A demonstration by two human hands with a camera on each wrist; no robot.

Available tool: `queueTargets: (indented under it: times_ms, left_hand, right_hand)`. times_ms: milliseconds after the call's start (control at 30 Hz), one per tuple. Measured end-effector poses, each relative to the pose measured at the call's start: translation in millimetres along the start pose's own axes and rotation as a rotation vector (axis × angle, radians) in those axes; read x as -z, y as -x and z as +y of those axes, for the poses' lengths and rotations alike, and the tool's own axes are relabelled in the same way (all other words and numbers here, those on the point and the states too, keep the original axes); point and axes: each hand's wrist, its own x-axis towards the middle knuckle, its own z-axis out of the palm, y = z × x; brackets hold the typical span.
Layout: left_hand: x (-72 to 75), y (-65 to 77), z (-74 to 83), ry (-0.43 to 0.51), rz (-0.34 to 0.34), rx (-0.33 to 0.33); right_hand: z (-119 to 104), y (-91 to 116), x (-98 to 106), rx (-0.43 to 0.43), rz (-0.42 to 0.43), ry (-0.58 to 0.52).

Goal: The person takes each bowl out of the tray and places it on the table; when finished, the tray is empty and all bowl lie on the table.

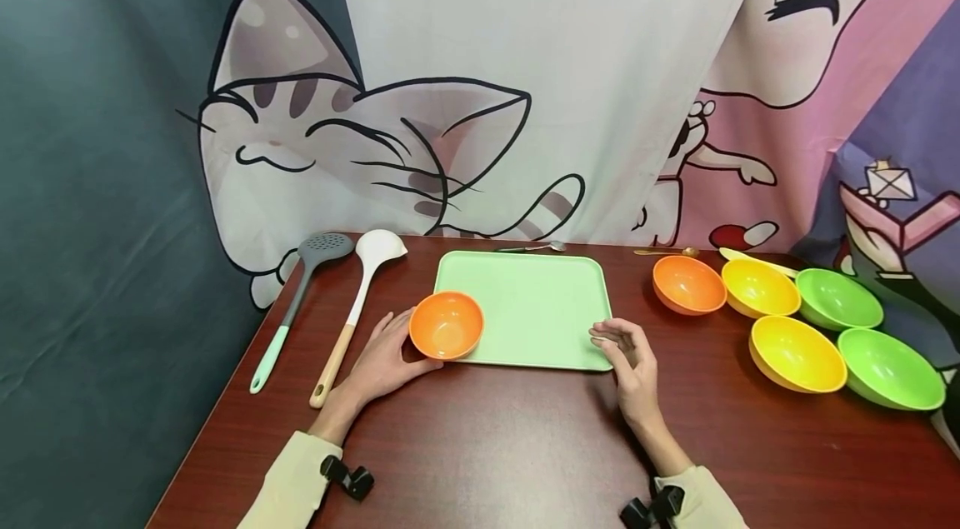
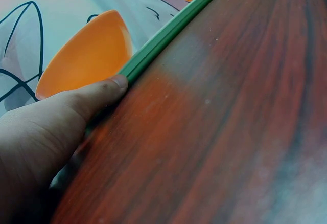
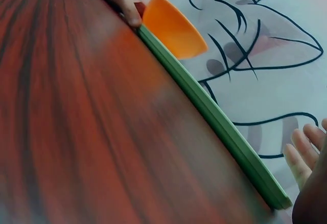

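Note:
An orange bowl [image 1: 447, 326] stands upright at the front left corner of a light green tray [image 1: 540, 308]. My left hand [image 1: 386, 358] is around that corner: its thumb [image 2: 104, 92] lies straight along the tray's front edge below the bowl, and the other fingers reach along the bowl's left side, partly hidden. The right hand [image 1: 633, 366] is at the tray's right end, fingers loosely bent and nothing held. In the right wrist view its fingers [image 3: 304, 150] show beside the end of the tray.
A grey slotted turner [image 1: 303, 291] and a white ladle [image 1: 365, 283] lie left. Right are another orange bowl [image 1: 688, 286], yellow bowls [image 1: 797, 354] and green bowls [image 1: 891, 369]. Behind the tray lies a small spoon [image 1: 536, 247]. A printed curtain [image 1: 600, 29] hangs along the table's back.

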Motion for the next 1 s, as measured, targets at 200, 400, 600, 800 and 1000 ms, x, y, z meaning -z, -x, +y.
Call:
queueTargets:
  times_ms: [200, 400, 600, 800, 1000]
  left_hand:
    - [-0.6, 0.3, -1.2, -0.004, -0.005, 0.0]
    - [0.4, 0.8, -0.6, -0.003, -0.006, 0.004]
    - [0.5, -0.4, 0.0, -0.006, -0.008, -0.006]
    - [1.2, -1.2, 0.2, -0.004, -0.004, -0.009]
    - [0.7, -0.6, -0.3, 0.004, -0.002, -0.009]
  right_hand:
    - [2, 0, -17, -0.016, 0.011, 0.003]
    - [8, -1, -33, -0.038, 0.017, 0.014]
    - [12, -1, -51, -0.09, 0.039, 0.089]
    - [19, -2, -68, -0.087, 0.069, 0.114]
    - [23, -4, -84, -0.082, 0.076, 0.097]
